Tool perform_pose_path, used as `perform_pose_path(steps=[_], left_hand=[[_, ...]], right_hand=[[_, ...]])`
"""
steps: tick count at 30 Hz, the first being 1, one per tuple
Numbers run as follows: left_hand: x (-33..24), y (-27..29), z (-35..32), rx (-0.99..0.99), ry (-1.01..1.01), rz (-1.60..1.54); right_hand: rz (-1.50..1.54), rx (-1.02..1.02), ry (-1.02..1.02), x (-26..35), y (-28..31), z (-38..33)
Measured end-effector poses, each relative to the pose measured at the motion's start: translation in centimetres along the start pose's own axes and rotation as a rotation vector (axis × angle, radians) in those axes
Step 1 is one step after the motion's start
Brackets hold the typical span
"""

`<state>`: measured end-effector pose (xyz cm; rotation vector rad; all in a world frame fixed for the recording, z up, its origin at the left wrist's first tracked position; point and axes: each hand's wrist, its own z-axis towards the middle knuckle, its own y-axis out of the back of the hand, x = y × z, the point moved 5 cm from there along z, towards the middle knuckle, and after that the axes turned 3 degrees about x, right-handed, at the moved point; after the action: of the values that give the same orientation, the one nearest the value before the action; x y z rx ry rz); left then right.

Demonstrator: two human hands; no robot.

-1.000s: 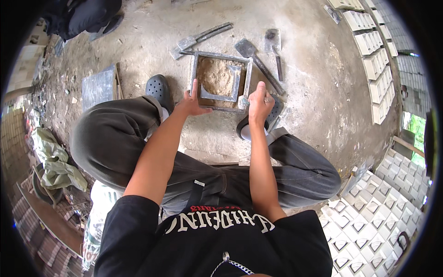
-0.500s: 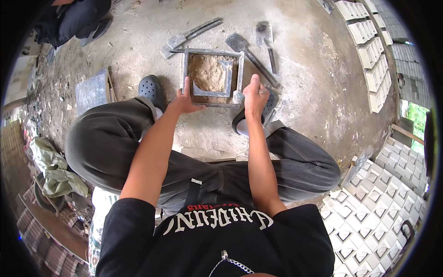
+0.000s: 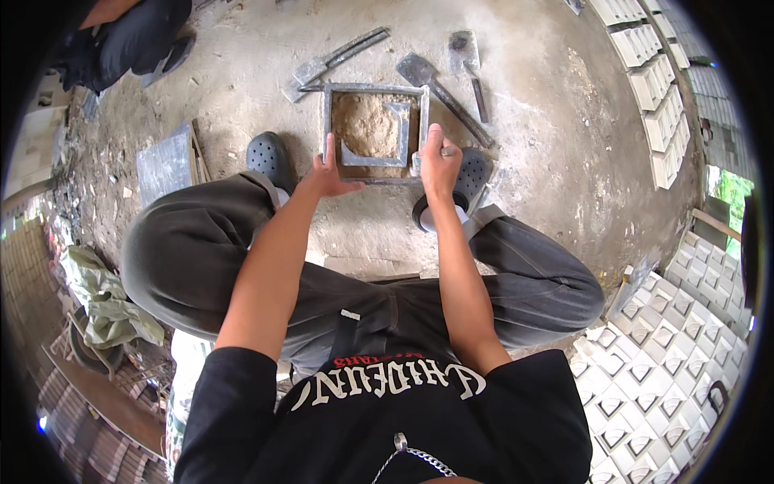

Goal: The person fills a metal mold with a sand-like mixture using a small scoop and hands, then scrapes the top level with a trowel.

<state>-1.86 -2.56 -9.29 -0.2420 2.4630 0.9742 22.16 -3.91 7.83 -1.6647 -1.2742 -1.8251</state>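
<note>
A square grey metal mould frame (image 3: 326, 109) lies on the floor between my feet. Inside it are pale, crumbly sandy material (image 3: 367, 125) and a grey angled insert (image 3: 375, 160) along the right and near sides. My left hand (image 3: 326, 177) presses against the near left corner, thumb and forefinger stretched apart along its two sides. At the near right corner my right hand (image 3: 440, 164) is closed in a fist, thumb on top. A small pale grey block (image 3: 416, 164) shows beside this fist; what the fingers grip is hidden.
Beyond the frame lie flat-bladed tools (image 3: 415, 71) and a small trowel-like tool (image 3: 463, 52). A grey flat plate (image 3: 165, 165) rests at left. Pale patterned blocks (image 3: 645, 379) are stacked at right. Another person's dark-clothed leg (image 3: 137, 48) shows at upper left.
The right fist has shifted slightly left and inward against the frame's near right corner, with the small grey block beside it. My left hand stays at its corner. The whole view has shifted slightly.
</note>
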Motion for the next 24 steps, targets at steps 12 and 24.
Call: perform_pose_path(steps=[12,24], left_hand=[[-0.3,0.9,-0.8,0.012,-0.007,0.002],[0.0,0.2,0.2,0.023,0.01,0.011]], right_hand=[[0.23,-0.042,-0.065,4.7,0.6,-0.7],[0.086,0.086,-0.034,-0.4,-0.4,0.7]])
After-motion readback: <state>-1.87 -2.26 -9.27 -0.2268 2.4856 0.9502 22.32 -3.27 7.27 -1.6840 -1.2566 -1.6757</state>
